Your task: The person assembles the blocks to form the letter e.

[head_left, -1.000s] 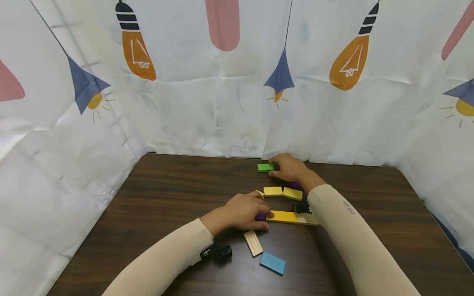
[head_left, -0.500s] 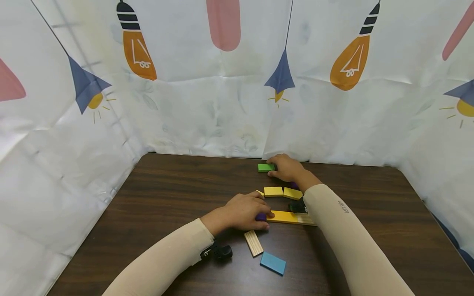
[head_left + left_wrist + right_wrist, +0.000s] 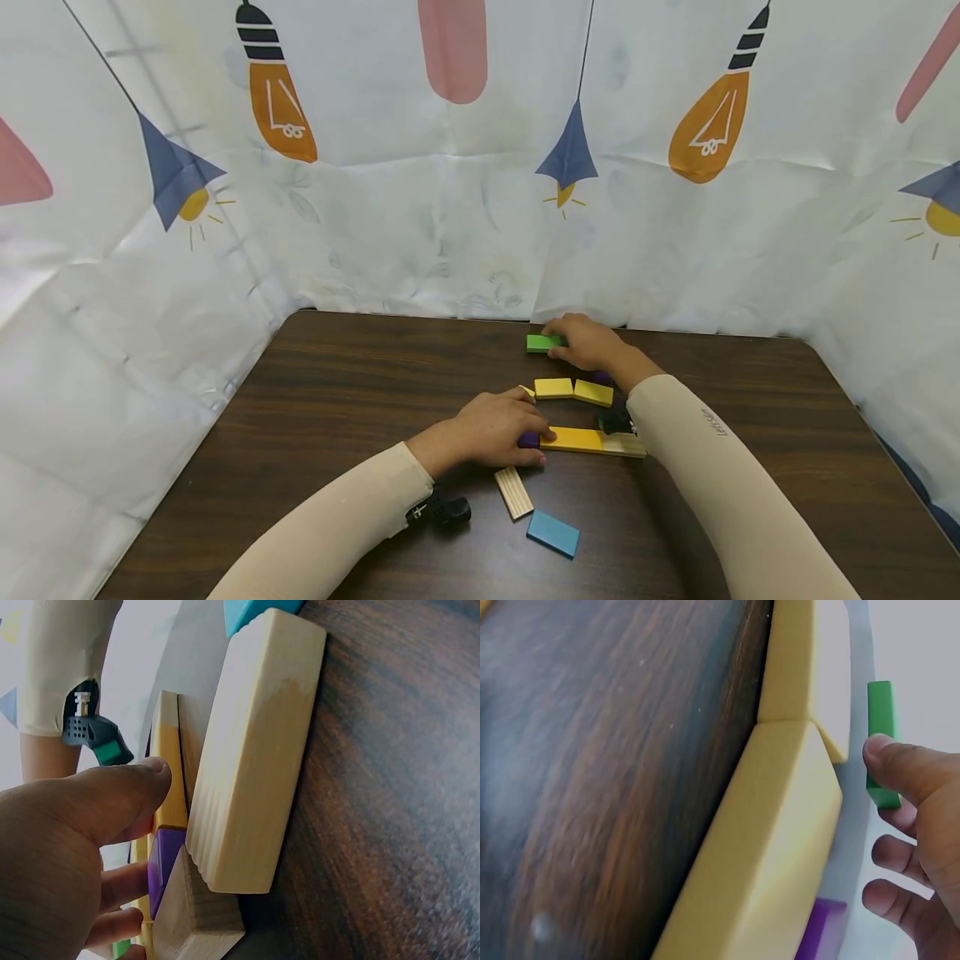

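Observation:
My left hand [image 3: 517, 422] rests on the table and pinches a small purple block [image 3: 528, 440] at the left end of a long orange-yellow block [image 3: 573, 439]. In the left wrist view the thumb [image 3: 127, 795] lies over the purple block [image 3: 166, 862], with the fingers on its other side. My right hand [image 3: 577, 342] reaches to the far edge and pinches the right end of a green block [image 3: 538, 342]. In the right wrist view the thumb [image 3: 900, 765] touches the green block [image 3: 880, 712].
Two yellow blocks [image 3: 553, 387] [image 3: 593, 392] lie between my hands, with another purple block [image 3: 600, 377] under the right wrist. A pale wood block [image 3: 513, 492] and a blue block [image 3: 552, 533] lie nearer me. A lamp-print curtain [image 3: 450, 233] walls the dark wooden table [image 3: 337, 392].
The green block and my right hand have shifted a little to the right. My left hand has stayed where it was.

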`<state>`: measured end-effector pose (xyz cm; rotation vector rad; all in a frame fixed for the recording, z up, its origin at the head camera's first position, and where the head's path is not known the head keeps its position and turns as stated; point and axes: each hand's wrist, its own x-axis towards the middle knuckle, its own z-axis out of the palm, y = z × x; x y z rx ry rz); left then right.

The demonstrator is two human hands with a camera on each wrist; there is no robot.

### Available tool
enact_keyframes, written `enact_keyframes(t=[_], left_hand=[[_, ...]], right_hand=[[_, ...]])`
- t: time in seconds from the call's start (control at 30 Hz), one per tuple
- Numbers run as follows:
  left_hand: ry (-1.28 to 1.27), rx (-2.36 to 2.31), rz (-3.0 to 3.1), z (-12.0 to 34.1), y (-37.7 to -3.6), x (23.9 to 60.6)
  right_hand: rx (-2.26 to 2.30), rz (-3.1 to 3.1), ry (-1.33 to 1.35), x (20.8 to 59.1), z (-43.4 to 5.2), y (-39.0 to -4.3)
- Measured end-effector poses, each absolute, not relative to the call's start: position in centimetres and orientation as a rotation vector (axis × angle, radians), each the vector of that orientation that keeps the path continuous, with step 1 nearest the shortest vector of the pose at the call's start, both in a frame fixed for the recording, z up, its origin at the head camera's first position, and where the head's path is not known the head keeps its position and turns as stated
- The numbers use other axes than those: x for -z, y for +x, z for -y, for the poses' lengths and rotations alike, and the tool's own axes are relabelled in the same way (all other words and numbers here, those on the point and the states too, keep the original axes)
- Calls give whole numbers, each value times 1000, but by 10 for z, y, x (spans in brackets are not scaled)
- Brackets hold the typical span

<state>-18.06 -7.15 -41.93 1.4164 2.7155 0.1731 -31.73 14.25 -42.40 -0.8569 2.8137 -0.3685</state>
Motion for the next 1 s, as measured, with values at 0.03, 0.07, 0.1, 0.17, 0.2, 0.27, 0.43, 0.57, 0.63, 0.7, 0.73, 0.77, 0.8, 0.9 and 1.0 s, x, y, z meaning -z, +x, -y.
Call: enact_keyframes(t=[0.03, 0.07, 0.1, 0.17, 0.2, 0.27, 0.43, 0.57, 0.63, 0.7, 0.73, 0.77, 0.8, 0.9, 1.0], left_hand=[[1416, -174, -2714, 71, -181, 419], [1416, -173, -2714, 71, -181, 418], [1415, -172, -2714, 71, -181, 418], [1414, -172, -2713, 71, -181, 418], [1414, -173, -2711, 71, -181, 417], [1416, -175, -2709, 71, -180, 417], [1420, -176, -2710, 71, -180, 418], [1424, -170, -2713, 71, -181, 419], [1421, -162, -2715, 71, -181, 420], [1419, -155, -2715, 70, -182, 420], [1416, -150, -2716, 70, -182, 421], [1413, -148, -2716, 70, -181, 420], [1410, -143, -2716, 70, -181, 420], [1400, -144, -2714, 69, -181, 420], [1392, -147, -2712, 69, -180, 419]], right_hand=[[375, -2812, -867, 422, -144, -316], [382, -2811, -880, 421, -146, -315], [390, -2810, -890, 419, -147, -314], [396, -2810, -904, 416, -150, -311], [395, -2811, -911, 415, -152, -310], [393, -2811, -927, 413, -155, -306], [389, -2822, -982, 408, -164, -295], [392, -2842, -1015, 405, -171, -284], [398, -2846, -1032, 403, -175, -278], [389, -2854, -1024, 402, -179, -272], [381, -2858, -1022, 401, -180, -270], [372, -2864, -1018, 401, -182, -267], [366, -2868, -1012, 400, -184, -265], [355, -2892, -984, 399, -189, -257], [367, -2917, -971, 398, -193, -248]])
